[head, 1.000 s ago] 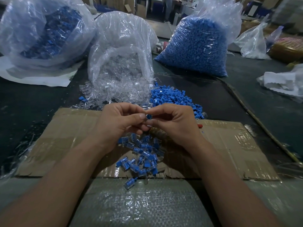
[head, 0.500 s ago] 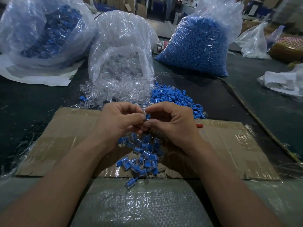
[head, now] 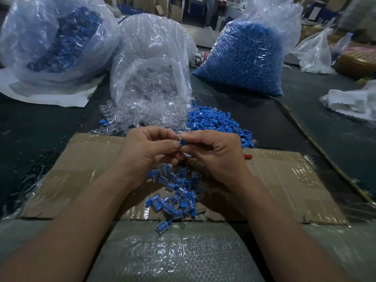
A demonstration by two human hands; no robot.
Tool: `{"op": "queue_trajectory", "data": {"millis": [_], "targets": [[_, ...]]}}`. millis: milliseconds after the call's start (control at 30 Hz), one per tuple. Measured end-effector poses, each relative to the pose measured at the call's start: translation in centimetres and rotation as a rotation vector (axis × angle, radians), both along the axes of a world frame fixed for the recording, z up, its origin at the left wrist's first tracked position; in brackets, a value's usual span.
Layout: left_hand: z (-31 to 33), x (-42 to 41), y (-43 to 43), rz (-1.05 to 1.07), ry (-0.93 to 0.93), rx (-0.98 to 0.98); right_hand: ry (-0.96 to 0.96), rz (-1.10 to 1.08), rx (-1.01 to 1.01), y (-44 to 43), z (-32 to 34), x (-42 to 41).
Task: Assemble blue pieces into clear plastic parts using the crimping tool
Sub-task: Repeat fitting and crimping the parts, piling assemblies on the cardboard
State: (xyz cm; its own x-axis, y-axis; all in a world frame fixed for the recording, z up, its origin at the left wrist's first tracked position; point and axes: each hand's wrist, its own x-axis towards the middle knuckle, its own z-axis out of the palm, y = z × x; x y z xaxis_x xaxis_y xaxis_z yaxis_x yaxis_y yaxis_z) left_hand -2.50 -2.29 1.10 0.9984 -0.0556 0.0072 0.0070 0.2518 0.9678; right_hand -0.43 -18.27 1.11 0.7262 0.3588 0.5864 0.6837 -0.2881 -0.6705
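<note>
Both hands are closed in a fingertip pinch on one small item held between them. The left hand [head: 148, 151] comes at it from the left with thumb and forefinger, seemingly on the clear plastic part [head: 179, 139]. The right hand [head: 215, 157] comes from the right, its forefinger tip on top of the small round blue piece [head: 182, 142] that sits in that part. The pair hangs in the air exactly where the two sets of fingertips meet, above the brown cardboard sheet [head: 284, 186] just inside its far edge, so neither hand is nearer than the other. The round blue face is turned up toward the camera, so the piece's long axis probably runs away from the viewer, down into the clear shell, and any seating push would have to follow that line. Below the wrists, toward the sheet's near edge, lies the heap of blue-in-clear assembled pieces [head: 175, 192]. The loose pile of blue pieces [head: 215, 123] and the spill of clear parts [head: 142, 117] lie beyond the far edge. A red tip [head: 248, 156] shows beside the right hand; whether it belongs to the crimping tool I cannot tell.
</note>
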Motion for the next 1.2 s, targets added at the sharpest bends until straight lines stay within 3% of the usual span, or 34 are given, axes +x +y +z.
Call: {"op": "queue_trajectory", "data": {"millis": [967, 1067, 1200], "targets": [[0.2, -0.1, -0.2, -0.025, 0.014, 0.111, -0.084, 0.006, -0.132, -0.4, 0.6, -0.1], [0.1, -0.1, -0.1, -0.018, 0.008, 0.103, -0.008, -0.021, -0.186, -0.5, 0.9, -0.2], [-0.1, 0.2, -0.1, 0.014, 0.015, 0.072, 0.255, -0.187, -0.237, -2.4, 1.6, 0.5]]}}
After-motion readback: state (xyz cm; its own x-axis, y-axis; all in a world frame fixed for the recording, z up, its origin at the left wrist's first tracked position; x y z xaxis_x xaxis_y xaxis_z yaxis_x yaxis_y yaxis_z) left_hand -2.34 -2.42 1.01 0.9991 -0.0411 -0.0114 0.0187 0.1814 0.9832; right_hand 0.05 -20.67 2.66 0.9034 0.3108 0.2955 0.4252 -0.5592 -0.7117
